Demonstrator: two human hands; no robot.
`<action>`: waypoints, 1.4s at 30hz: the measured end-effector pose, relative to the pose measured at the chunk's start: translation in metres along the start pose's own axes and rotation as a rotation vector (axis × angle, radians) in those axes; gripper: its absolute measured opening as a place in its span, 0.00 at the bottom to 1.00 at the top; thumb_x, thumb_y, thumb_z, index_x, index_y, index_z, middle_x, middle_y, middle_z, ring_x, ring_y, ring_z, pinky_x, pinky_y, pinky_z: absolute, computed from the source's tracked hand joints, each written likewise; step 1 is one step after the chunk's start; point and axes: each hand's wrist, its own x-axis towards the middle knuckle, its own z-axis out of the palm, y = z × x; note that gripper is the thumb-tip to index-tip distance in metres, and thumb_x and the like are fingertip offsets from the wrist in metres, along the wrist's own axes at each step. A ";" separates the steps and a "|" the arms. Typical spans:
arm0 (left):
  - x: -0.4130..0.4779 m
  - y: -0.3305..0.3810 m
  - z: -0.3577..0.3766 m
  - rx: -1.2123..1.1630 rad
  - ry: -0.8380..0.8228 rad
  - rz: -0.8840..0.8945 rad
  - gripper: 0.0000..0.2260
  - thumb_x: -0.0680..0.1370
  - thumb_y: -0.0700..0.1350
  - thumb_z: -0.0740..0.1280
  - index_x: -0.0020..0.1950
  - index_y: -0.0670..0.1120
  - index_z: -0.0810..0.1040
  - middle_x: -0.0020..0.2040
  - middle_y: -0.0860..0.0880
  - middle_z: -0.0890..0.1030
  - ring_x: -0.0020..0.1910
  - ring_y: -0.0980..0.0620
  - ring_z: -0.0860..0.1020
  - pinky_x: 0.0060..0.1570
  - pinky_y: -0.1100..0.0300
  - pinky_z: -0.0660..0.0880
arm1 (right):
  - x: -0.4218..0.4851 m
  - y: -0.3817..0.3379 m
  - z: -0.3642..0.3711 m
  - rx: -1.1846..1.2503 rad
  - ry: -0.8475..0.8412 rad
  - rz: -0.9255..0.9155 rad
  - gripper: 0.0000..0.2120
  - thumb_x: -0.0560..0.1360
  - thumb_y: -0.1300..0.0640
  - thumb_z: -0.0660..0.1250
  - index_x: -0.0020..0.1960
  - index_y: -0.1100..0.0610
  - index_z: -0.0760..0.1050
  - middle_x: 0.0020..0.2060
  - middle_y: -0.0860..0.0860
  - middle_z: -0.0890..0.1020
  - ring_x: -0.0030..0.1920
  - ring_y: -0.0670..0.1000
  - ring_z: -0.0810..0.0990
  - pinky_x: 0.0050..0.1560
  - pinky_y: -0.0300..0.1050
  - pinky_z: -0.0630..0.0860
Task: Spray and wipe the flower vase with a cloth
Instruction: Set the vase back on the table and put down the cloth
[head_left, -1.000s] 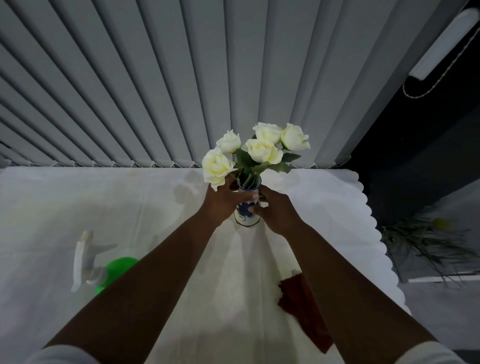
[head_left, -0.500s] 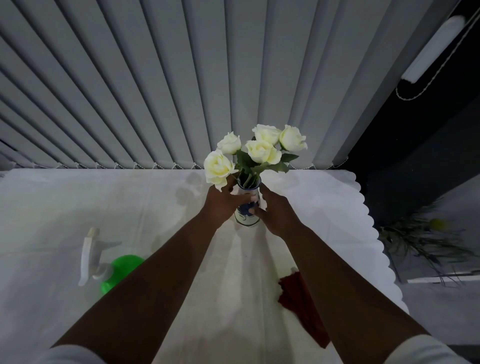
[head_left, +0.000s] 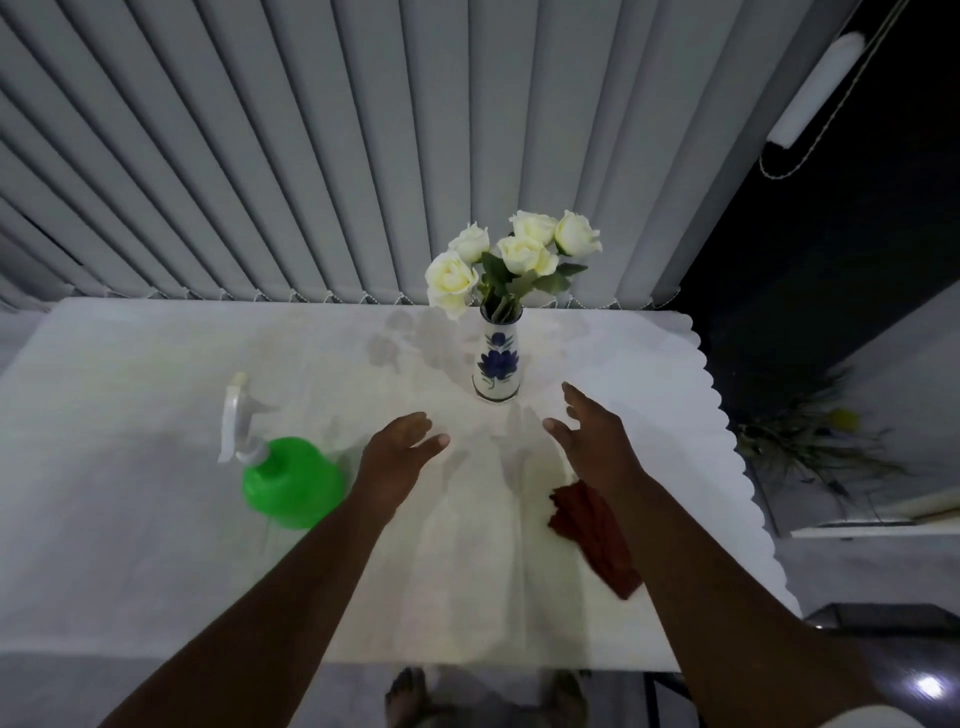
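A white vase (head_left: 497, 358) with a blue flower pattern stands upright near the far edge of the table and holds several cream roses (head_left: 511, 257). My left hand (head_left: 397, 452) hovers open below and to the left of the vase, apart from it. My right hand (head_left: 592, 439) is open below and to the right of the vase, holding nothing. A green spray bottle (head_left: 291, 480) with a white trigger head stands just left of my left hand. A dark red cloth (head_left: 589, 530) lies on the table, partly hidden under my right forearm.
The table wears a white cloth (head_left: 156, 415) with a scalloped right edge. Grey vertical blinds (head_left: 311, 156) hang right behind the table. A plant (head_left: 810, 447) lies on the floor to the right. My feet show below the near table edge.
Both hands have let go of the vase and drawn back toward me. The vase now stands alone on the table.
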 end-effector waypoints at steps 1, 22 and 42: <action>-0.013 -0.008 -0.008 0.015 0.009 0.006 0.30 0.60 0.56 0.79 0.59 0.47 0.80 0.56 0.47 0.83 0.57 0.49 0.80 0.65 0.47 0.73 | -0.012 0.007 0.001 -0.019 0.000 0.002 0.31 0.79 0.48 0.66 0.78 0.56 0.61 0.74 0.54 0.70 0.72 0.54 0.72 0.73 0.53 0.68; -0.044 -0.027 -0.136 0.537 0.552 0.138 0.17 0.73 0.51 0.71 0.56 0.41 0.78 0.51 0.38 0.83 0.52 0.37 0.79 0.52 0.51 0.72 | -0.119 0.095 0.043 -0.792 0.056 -0.095 0.25 0.61 0.67 0.79 0.58 0.57 0.83 0.43 0.59 0.84 0.36 0.61 0.79 0.33 0.51 0.81; -0.100 0.057 0.205 0.557 -0.400 0.640 0.26 0.67 0.61 0.69 0.54 0.42 0.81 0.48 0.43 0.84 0.47 0.44 0.80 0.49 0.53 0.75 | -0.212 0.193 -0.096 0.321 0.738 0.451 0.12 0.82 0.58 0.62 0.59 0.63 0.80 0.38 0.49 0.87 0.35 0.46 0.84 0.34 0.40 0.79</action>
